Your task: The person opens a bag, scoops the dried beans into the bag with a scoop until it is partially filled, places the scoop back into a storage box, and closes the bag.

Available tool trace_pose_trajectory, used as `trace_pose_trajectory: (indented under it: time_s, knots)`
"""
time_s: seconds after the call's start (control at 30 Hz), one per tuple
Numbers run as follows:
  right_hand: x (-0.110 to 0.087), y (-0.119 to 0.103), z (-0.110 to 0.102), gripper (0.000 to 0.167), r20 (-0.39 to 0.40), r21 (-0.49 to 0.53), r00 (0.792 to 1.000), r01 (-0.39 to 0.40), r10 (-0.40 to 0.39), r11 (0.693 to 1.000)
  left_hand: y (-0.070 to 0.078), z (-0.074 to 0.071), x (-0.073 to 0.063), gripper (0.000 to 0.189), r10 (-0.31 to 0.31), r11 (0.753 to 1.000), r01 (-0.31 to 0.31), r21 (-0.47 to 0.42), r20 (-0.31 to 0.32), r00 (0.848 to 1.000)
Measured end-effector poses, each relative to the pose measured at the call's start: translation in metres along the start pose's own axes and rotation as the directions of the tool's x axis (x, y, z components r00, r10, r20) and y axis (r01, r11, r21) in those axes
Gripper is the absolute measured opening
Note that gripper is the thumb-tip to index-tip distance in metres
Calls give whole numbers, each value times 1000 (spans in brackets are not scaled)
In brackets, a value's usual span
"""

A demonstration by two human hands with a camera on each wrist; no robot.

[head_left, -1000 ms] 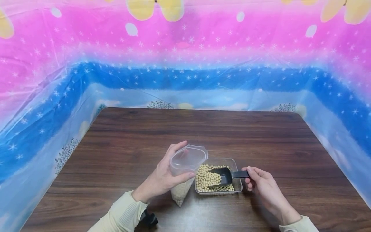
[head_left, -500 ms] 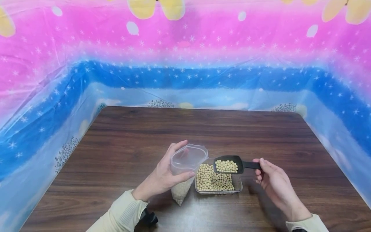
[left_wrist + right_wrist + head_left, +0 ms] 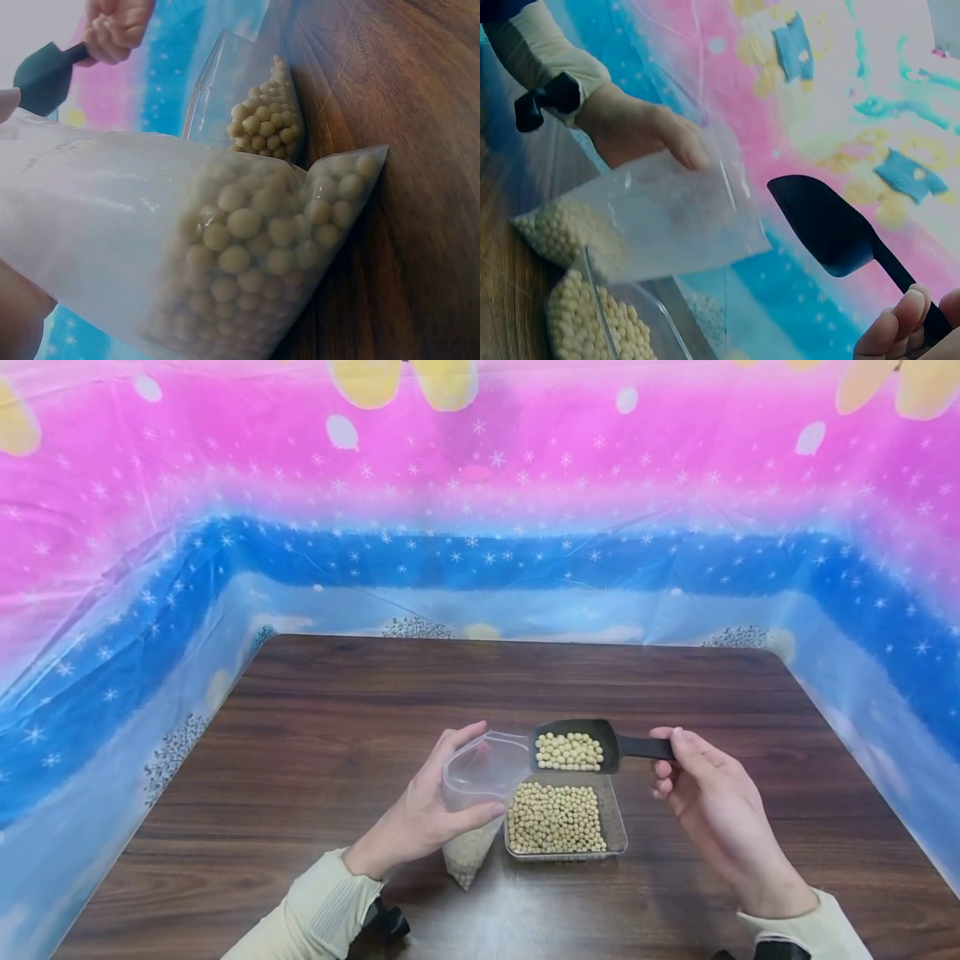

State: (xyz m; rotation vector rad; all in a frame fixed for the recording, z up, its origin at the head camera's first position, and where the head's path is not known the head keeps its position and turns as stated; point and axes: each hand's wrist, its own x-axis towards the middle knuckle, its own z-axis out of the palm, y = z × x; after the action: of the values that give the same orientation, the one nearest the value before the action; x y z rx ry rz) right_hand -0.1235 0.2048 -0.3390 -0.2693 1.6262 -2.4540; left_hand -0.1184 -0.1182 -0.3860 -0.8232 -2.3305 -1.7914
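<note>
While the left hand (image 3: 423,817) holds the clear bag (image 3: 486,777) by its spread mouth, low in the middle of the frame, the right hand (image 3: 722,814) pinches the handle of the black scoop (image 3: 613,747), so each grip is occupied. The scoop, carrying pale beans (image 3: 568,752), is just right of the bag's mouth; the right wrist view shows a gap between them. Below it sits the clear tub (image 3: 617,818) of beans. Beyond, desk (image 3: 525,685) surface stretches to a far edge at mid-frame and slanting side edges, bordered by patterned cloth (image 3: 480,560).
</note>
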Motion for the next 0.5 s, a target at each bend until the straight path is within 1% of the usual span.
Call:
trace_pose_trajectory:
  time_s: [0.1, 0.2, 0.3, 0.43, 0.5]
  knots:
    - [0, 1, 12, 28, 3, -56, 1000, 15, -15, 998, 1, 0, 0, 80, -2, 1000, 2, -3, 3, 1000]
    - [0, 2, 22, 28, -7, -137, 999, 39, -40, 990, 2, 0, 0, 80, -12, 1000, 12, -10, 7, 1000]
    - [1, 3, 29, 28, -18, -207, 997, 70, -75, 976, 3, 1, 0, 80, -18, 1000, 18, -23, 11, 1000]
    - [2, 2, 35, 28, -20, -268, 993, 109, -119, 957, 4, 1, 1, 81, -6, 999, 7, -41, 13, 1000]
    - [2, 1, 37, 27, -12, -316, 990, 130, -141, 940, 4, 1, 1, 81, -1, 998, 2, -56, 14, 1000]
